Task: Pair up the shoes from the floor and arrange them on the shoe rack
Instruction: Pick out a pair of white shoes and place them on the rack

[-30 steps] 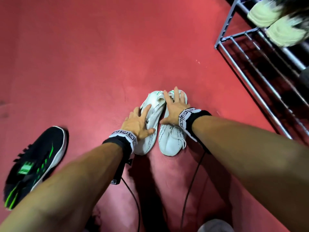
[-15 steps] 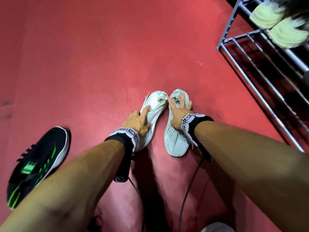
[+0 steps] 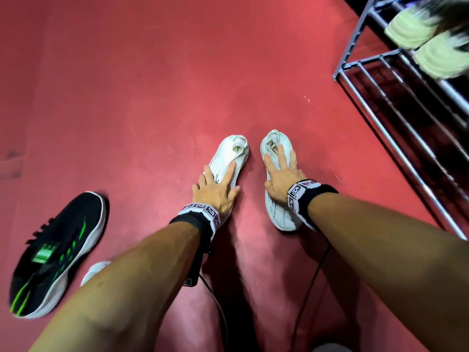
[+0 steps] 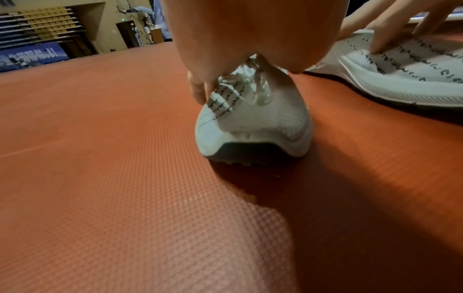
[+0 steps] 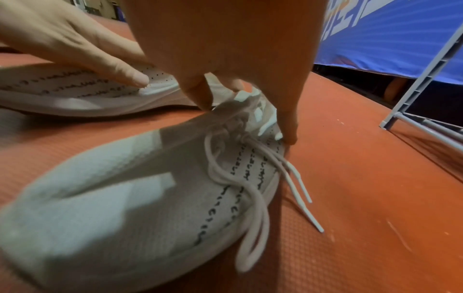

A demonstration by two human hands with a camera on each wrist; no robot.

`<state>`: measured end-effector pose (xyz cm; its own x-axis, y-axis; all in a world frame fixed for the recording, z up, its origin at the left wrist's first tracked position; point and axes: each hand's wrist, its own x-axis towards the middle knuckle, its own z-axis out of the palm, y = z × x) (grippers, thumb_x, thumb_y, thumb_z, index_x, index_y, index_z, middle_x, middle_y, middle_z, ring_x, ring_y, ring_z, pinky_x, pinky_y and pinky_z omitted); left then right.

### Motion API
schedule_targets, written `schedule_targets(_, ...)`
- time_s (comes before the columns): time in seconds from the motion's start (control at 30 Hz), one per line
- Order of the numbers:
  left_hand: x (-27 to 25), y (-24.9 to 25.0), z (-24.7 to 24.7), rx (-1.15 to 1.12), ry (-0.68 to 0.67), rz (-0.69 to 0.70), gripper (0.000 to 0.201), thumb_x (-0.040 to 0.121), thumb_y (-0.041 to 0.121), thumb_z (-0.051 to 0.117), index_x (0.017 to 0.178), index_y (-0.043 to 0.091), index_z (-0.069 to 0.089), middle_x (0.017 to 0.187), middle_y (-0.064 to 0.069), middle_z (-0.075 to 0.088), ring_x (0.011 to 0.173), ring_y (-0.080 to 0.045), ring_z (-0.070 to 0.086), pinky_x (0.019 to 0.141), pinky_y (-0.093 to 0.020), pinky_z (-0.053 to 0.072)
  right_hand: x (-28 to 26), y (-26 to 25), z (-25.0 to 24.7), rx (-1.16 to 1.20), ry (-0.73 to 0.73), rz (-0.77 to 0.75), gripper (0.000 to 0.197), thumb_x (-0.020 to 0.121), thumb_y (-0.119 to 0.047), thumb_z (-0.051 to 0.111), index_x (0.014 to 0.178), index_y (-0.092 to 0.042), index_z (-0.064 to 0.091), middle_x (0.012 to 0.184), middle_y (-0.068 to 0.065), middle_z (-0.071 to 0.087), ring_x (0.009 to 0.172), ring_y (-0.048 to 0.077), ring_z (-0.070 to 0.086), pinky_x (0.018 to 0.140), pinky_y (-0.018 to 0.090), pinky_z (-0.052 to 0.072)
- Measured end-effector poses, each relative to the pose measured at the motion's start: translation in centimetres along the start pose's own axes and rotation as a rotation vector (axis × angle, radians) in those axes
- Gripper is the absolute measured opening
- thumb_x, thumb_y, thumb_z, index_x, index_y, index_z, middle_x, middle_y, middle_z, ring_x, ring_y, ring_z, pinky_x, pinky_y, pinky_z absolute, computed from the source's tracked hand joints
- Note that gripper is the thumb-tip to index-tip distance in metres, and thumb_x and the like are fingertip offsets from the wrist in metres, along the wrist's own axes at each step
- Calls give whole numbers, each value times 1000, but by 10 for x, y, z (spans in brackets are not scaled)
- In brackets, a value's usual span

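Note:
Two white knit sneakers lie side by side on the red floor, heels away from me, a gap between them. My left hand (image 3: 227,180) lies over the left white shoe (image 3: 228,153), fingers straight along its upper. The left wrist view shows this shoe's toe (image 4: 250,123) under my palm. My right hand (image 3: 276,170) rests spread on the right white shoe (image 3: 281,217); in the right wrist view its fingers straddle the laces (image 5: 250,178). A black shoe with green stripes (image 3: 58,252) lies apart at the left.
The grey metal shoe rack (image 3: 354,39) stands at the right, with a pale pair of shoes (image 3: 416,34) on its upper shelf and bare bars below. Wrist cables trail on the floor near me. Part of another white shoe (image 3: 95,270) peeks out under my left forearm.
The two white shoes, touching at the heels before, now lie apart and nearly parallel. Both hands have stayed on them and slid them sideways.

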<state>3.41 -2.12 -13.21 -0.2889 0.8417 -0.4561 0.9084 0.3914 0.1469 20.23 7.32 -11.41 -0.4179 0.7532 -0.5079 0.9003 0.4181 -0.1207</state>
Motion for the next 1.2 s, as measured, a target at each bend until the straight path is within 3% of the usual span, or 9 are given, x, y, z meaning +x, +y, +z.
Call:
schedule_targets(0.1,1,4,2,-11,-71,-39,91,83,76,44,146,52,-18,158,-21,-19,146,-40,2,110,-60,20,-2,6,4,22,-25,24,93,90,-58,53,152,-39,-13,154,10,-36,143,45,-23,112,59,28)
schedule_targets(0.2,3,8,3,-24,-125,-82,107,75,77,56,145,51,-21,156,-19,-28,146,-40,-8,110,-62,18,-7,8,9,-8,-48,-19,97,85,-65,57,149,-47,-14,153,7,-40,142,45,-25,111,59,30)
schedule_targets(0.47,3,9,3,37,-127,-87,116,75,72,62,146,45,-25,154,-20,-31,146,-40,-8,112,-58,21,-6,4,13,4,-74,1,124,75,-61,72,151,-33,-21,150,16,-42,141,44,-29,115,57,20)
schedule_targets(0.67,1,28,2,-40,-124,-197,108,80,63,63,145,50,-23,154,-20,-31,145,-46,-10,112,-65,16,-11,6,21,104,-82,61,131,68,-61,77,147,-41,-25,149,15,-42,141,46,-28,118,57,9)
schedule_targets(0.87,-3,18,10,-31,-34,-239,108,77,63,66,140,59,-22,157,-23,-11,141,-44,15,107,-61,29,-9,0,25,129,-66,136,130,66,-60,80,143,-53,-25,149,6,-44,143,47,-16,107,62,32)
schedule_targets(1.0,-5,12,9,5,-51,-208,110,77,63,67,140,58,-23,154,-23,2,135,-42,26,105,-55,35,-9,3,27,108,-33,121,128,65,-60,79,141,-56,-23,149,5,-42,135,44,8,94,52,47)
schedule_targets(1.1,-6,11,7,-8,-44,-191,108,78,60,68,141,59,-20,151,-22,8,132,-40,28,102,-56,37,-11,3,24,124,-21,117,123,67,-54,78,141,-57,-20,152,3,-36,128,38,19,88,45,49)
schedule_targets(1.2,-11,10,6,-2,10,-148,98,81,57,62,144,58,-13,147,-22,14,127,-40,30,99,-57,36,-15,3,19,143,22,106,114,70,-54,73,144,-57,-14,157,0,-17,125,35,24,91,46,40)
